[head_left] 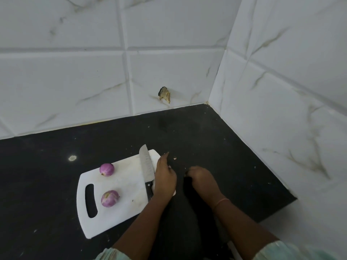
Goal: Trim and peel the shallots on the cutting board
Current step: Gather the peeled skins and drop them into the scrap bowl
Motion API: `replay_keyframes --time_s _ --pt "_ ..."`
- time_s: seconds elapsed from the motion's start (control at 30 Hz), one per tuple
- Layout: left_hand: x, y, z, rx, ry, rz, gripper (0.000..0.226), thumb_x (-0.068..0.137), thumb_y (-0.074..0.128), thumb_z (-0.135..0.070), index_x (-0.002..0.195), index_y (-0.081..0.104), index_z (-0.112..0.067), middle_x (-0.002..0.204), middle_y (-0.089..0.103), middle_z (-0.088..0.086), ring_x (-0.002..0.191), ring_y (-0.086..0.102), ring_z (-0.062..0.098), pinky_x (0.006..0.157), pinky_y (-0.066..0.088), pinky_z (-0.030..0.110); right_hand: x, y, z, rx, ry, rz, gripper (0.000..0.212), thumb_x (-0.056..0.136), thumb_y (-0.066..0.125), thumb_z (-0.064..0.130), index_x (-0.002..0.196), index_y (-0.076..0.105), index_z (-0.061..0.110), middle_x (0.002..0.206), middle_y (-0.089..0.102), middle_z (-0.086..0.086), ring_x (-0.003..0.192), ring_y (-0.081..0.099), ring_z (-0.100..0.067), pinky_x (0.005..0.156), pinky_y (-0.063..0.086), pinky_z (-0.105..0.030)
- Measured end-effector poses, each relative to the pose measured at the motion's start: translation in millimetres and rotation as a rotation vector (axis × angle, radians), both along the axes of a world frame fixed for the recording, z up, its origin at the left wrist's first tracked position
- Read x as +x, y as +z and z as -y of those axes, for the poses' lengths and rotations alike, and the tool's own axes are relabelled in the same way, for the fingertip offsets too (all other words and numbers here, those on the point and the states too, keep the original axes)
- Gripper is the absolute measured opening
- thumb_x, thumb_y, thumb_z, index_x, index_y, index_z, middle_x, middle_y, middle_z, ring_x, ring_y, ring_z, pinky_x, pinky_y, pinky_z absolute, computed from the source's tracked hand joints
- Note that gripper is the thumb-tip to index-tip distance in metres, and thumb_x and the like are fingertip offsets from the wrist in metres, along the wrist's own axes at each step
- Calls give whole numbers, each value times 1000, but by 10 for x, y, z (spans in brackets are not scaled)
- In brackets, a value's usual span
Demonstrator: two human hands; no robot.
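Two shallots sit on the white cutting board [120, 186]: the far shallot [106, 169] near the board's back edge, the near shallot [110, 198] just beside the handle slot. Both show glossy purple flesh w/ no papery skin, so they look peeled; the near one has a pale cut patch on top, so prob trimmed too. Judging from that, the task seems mostly done, what's left appears to be clearing scraps. No unpeeled shallot is visible anywhere.

The knife [146, 166] lies flat along the board's right side, blade pointing away from the person, handle toward them. The left hand [165, 177] rests at the board's right edge w/ fingers stretched fwd, partly over the knife handle; can't tell if it actually touches it, but it holds nothing visible. The right hand [201, 177] is on the black counter [56, 166] just right of the board, fingers curled down; whether it's gathering peel bits can't be told. Small scraps [175, 158] lie on the counter betw the hands.

Room: tiled walls close off back and right; counter front edge drops off near the right forearm. Open counter lies left of and behind the board
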State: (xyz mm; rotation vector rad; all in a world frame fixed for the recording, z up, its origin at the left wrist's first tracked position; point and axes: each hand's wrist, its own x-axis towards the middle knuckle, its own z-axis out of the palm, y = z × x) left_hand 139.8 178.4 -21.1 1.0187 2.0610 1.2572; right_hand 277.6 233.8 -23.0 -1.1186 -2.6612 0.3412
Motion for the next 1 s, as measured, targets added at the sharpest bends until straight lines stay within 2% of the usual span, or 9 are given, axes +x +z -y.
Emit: replay_keyframes --time_s 0.07,0.17,0.27,0.37,0.47,0.63,0.77,0.87,1.0 --pt "42 120 10 -17 1 173 43 101 43 -8 142 47 -19 145 50 -4 134 46 16 110 28 20 -78 148 43 -285 -287 -383 23 76 64 -7 86 78 9 88 74 -4 79 69 -15 71 49 -13" --pt "163 328 27 31 -14 832 32 105 39 -16 130 59 -14 135 60 6 125 55 19 113 37 33 -190 350 181 -1044 -685 -1199 21 79 64 -15 84 75 2 85 75 -11 78 72 -18 66 57 -20" --pt "398 538 75 106 58 1238 32 104 41 -18 108 70 -5 102 74 10 99 68 18 89 53 29 -150 491 327 -1360 -741 -1588 22 83 54 -19 87 70 -5 88 72 -19 78 73 -21 77 60 -27" --pt "762 648 121 101 90 1302 32 102 45 -20 93 73 -7 86 75 7 78 71 13 68 53 22 18 737 549 -1271 -818 -1583 25 87 51 -14 90 72 -1 90 73 -18 81 72 -22 84 58 -31" --pt "1186 729 210 94 69 1341 34 102 45 -23 92 73 -8 86 75 8 77 72 15 69 53 26 327 909 781 -1095 -920 -1617 19 88 56 -2 92 74 0 93 74 -18 89 71 -27 86 55 -37" --pt "1919 852 503 -17 -68 1427 37 100 47 -23 76 73 -11 76 73 8 67 70 16 65 54 29 965 873 1158 -927 -1042 -1868 28 94 47 16 89 73 7 94 74 -14 93 68 -28 88 52 -39" --pt "2397 699 756 -112 -130 1426 33 100 45 -21 82 70 -8 76 71 10 70 67 19 69 54 31 1430 616 1418 -949 -1144 -2028 31 94 47 25 102 70 7 98 72 -15 96 65 -29 88 51 -38" --pt "2698 389 965 -180 -153 1378 32 100 43 -19 83 68 -8 76 69 9 72 65 20 69 54 29 1696 274 1637 -929 -1229 -2134 26 92 48 20 93 70 6 92 70 -15 92 62 -30 85 49 -38" --pt "3028 -387 1307 -355 -144 1193 30 99 43 -20 93 68 -5 89 70 15 84 65 25 83 53 34 1991 -429 2002 -869 -1439 -2036 24 92 48 15 88 70 6 90 68 -17 89 61 -30 77 50 -35"
